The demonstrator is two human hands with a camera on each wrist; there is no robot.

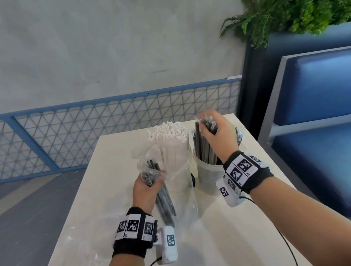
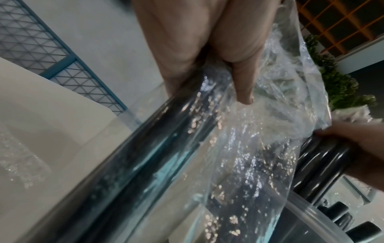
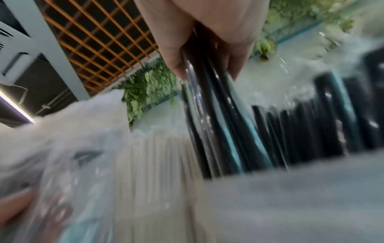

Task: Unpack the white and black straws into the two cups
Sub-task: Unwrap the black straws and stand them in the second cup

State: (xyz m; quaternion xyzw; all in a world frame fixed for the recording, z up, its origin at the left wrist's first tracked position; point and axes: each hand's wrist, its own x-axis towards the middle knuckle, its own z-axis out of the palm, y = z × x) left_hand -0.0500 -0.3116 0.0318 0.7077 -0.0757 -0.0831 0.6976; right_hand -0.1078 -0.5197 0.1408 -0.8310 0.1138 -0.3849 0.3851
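Right hand (image 1: 218, 130) gripping a bunch of black straws (image 1: 205, 149) over the cup (image 1: 208, 177) at 3 o'clock. Left hand (image 1: 146, 188) clutching the plastic bag (image 1: 179, 169) (more black ones inside, seemingly). White straws (image 1: 168, 133) standing at 12.

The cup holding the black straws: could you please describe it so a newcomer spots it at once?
On the white table, two cups stand side by side at the far end. It is the translucent cup on the right, under the right hand; its neighbour holds white straws.
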